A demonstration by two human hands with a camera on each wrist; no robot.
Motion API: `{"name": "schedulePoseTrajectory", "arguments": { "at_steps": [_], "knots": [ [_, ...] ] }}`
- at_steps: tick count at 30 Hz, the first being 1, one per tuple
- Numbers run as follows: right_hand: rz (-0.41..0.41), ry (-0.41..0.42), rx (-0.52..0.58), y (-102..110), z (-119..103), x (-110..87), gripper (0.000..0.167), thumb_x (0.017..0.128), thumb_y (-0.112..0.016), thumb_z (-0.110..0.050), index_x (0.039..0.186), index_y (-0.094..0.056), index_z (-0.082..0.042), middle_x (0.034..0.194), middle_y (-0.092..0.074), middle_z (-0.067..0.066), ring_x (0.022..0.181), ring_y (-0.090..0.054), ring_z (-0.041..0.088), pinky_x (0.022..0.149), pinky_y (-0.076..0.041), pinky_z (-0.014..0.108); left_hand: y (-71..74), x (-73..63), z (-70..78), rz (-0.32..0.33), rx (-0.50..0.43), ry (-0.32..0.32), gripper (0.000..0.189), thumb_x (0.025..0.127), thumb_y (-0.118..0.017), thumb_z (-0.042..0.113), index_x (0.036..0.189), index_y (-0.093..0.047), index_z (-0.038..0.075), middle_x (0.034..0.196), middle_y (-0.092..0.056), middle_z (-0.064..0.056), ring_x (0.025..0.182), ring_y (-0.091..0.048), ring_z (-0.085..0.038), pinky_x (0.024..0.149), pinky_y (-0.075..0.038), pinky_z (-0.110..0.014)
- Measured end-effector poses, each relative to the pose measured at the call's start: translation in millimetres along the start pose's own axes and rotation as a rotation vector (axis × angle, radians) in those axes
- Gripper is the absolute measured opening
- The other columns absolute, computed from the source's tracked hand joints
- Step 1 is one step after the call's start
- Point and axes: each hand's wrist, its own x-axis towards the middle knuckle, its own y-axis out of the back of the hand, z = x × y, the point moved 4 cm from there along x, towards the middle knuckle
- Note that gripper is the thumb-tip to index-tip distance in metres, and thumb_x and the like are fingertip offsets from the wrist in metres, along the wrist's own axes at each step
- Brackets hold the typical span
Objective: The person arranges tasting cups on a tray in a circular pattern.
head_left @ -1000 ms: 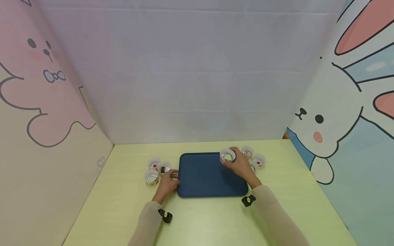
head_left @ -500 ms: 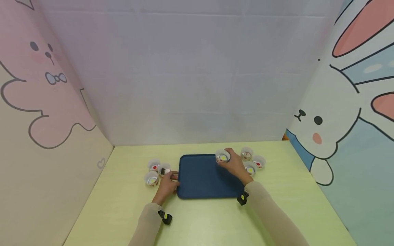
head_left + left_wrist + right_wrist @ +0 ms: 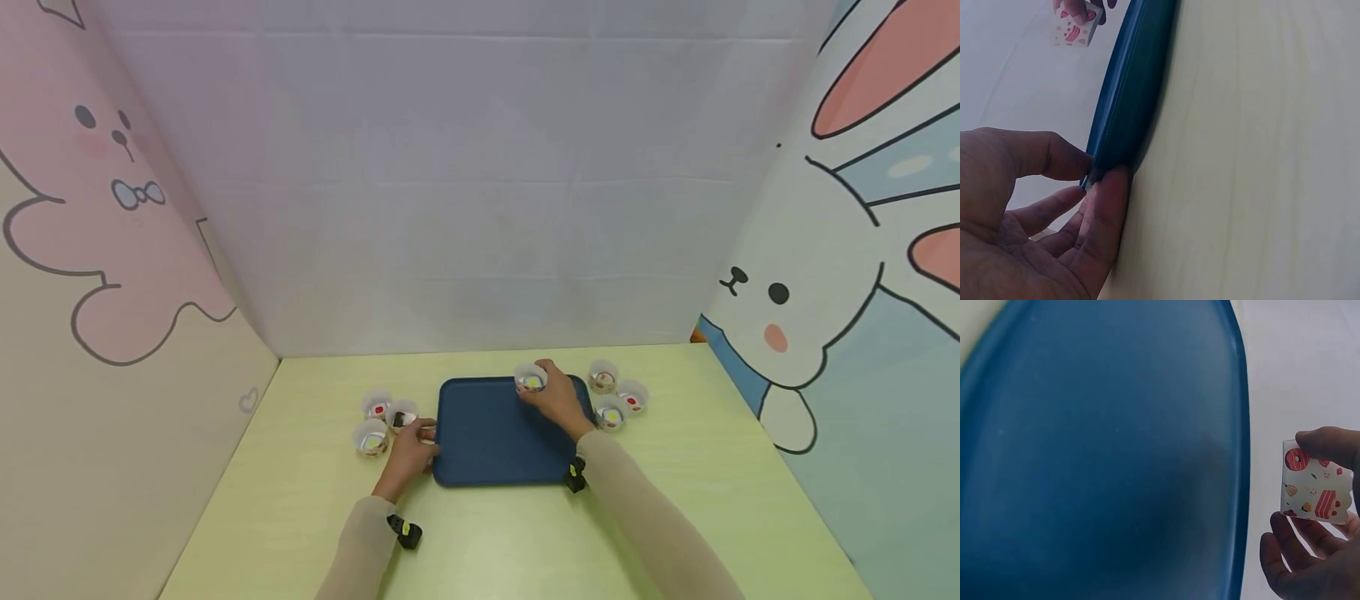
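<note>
A blue tray (image 3: 501, 442) lies on the table, its left rim pinched between thumb and fingers by my left hand (image 3: 408, 450); the left wrist view shows the thumb on top of the rim (image 3: 1107, 125) and fingers below. My right hand (image 3: 558, 400) holds a small white baking cup (image 3: 530, 379) over the tray's far edge, thumb on one side and fingers on the other. Printed doughnuts and cake slices cover that cup (image 3: 1316, 481) in the right wrist view. Inside it shows something yellow and white.
Several similar cups stand left of the tray, such as a front cup (image 3: 371, 437) and one with dark contents (image 3: 402, 414) beside my left hand. Right of the tray are three more, the nearest cup (image 3: 610, 412) close to its rim. Walls enclose the table's back and sides.
My right hand has carried the baking cup leftward along the tray's far edge, away from the three cups on the right. My left hand keeps its hold on the rim.
</note>
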Motion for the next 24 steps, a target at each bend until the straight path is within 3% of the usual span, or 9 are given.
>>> {"name": "schedulePoseTrajectory", "arguments": {
  "at_steps": [24],
  "knots": [
    [0.047,0.015,-0.044,-31.1,5.6,20.3,0.066,0.080,-0.080,-0.025,0.136,-0.051,-0.005,0.126,-0.062,0.021,0.107,-0.061,0.037,0.087,-0.051,0.051,-0.7,1.3,-0.8,-0.011,0.001,-0.013,0.054,0.078,-0.064,-0.005,0.131,-0.056,-0.002,0.105,-0.061,-0.018,0.069,-0.060,-0.017,0.050,-0.053,-0.032]
  ]
}}
